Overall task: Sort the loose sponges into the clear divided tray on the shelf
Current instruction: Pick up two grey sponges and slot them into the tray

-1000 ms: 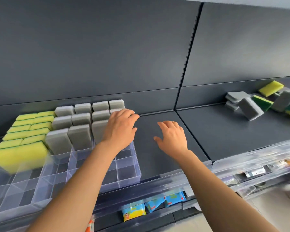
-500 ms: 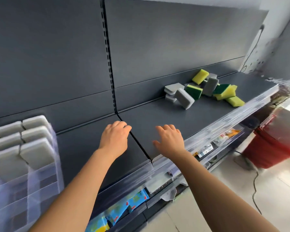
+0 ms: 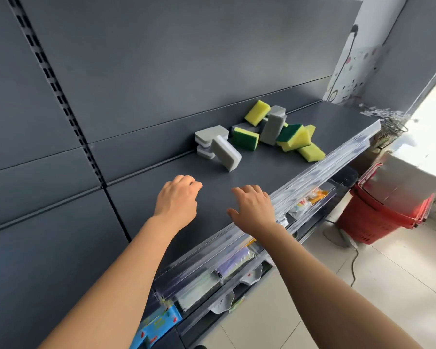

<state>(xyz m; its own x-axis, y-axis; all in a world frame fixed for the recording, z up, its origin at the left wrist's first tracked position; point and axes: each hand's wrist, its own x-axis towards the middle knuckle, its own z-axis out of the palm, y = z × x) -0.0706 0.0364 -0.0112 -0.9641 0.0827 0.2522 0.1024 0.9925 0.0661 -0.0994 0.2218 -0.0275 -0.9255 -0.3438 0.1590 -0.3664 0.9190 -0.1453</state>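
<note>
A loose pile of sponges lies on the dark shelf [image 3: 262,177] ahead. A grey sponge [image 3: 225,152] leans at its near left, a green-topped yellow one [image 3: 245,138] sits behind it, and yellow sponges [image 3: 310,152] lie to the right. My left hand [image 3: 176,201] hovers over the shelf, fingers loosely curled, holding nothing. My right hand [image 3: 253,210] hovers near the shelf's front edge with fingers spread and empty. Both hands are short of the pile. The clear divided tray is out of view.
A clear plastic strip [image 3: 300,187] runs along the shelf's front edge. Lower shelves hold packaged goods [image 3: 159,323]. Red shopping baskets [image 3: 385,210] stand stacked on the tiled floor at the right. A grey back panel rises behind the shelf.
The view has swung right, so the divided tray has left the frame. Both hands have moved right along the shelf toward the loose sponges, still empty.
</note>
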